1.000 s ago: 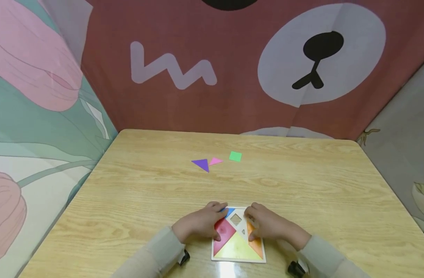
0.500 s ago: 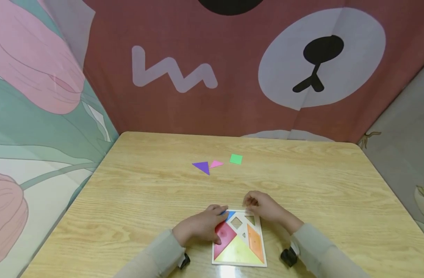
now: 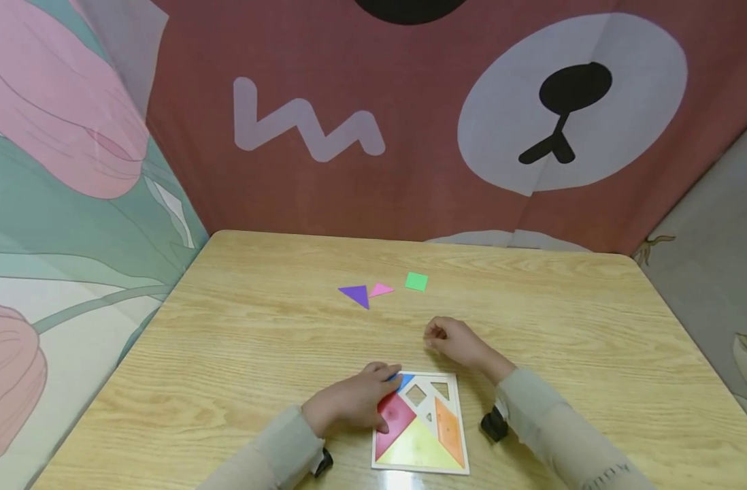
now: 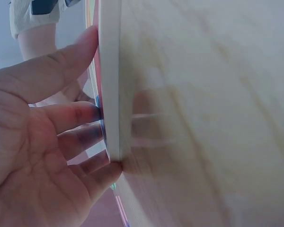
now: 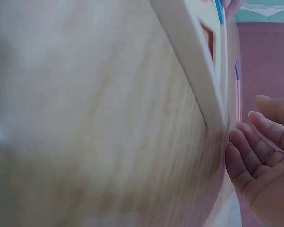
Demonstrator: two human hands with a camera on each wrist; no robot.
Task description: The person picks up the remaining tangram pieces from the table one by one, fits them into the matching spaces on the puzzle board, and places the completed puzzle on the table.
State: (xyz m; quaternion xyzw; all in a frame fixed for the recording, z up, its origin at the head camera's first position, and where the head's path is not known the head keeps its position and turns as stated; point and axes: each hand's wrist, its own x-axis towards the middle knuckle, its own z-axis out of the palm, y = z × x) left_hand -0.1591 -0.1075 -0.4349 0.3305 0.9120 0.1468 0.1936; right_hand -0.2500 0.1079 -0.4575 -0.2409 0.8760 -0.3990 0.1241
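A square tangram board (image 3: 420, 469) with a white frame lies near the table's front edge. Set in it are a red triangle (image 3: 393, 415), a yellow triangle (image 3: 419, 446), an orange parallelogram (image 3: 449, 430) and a blue piece (image 3: 405, 381) partly under fingers. My left hand (image 3: 355, 398) rests on the board's left side, thumb on the red triangle and fingers on the blue corner; the left wrist view has the little finger at the frame's edge. Beyond the board's top right corner, my right hand (image 3: 459, 342) is over the table, its fingers (image 5: 248, 156) loosely curled around nothing.
Farther back on the wooden table (image 3: 257, 327) lie a purple triangle (image 3: 358, 295), a small pink triangle (image 3: 381, 290) and a green square (image 3: 416, 282). Printed cloth (image 3: 312, 197) hangs behind the table. The board has several bare openings, one of them square (image 3: 416, 386).
My right hand has left the board's right side and moved away over its far edge, uncovering the orange piece and a triangular opening. The left hand stays on the board.
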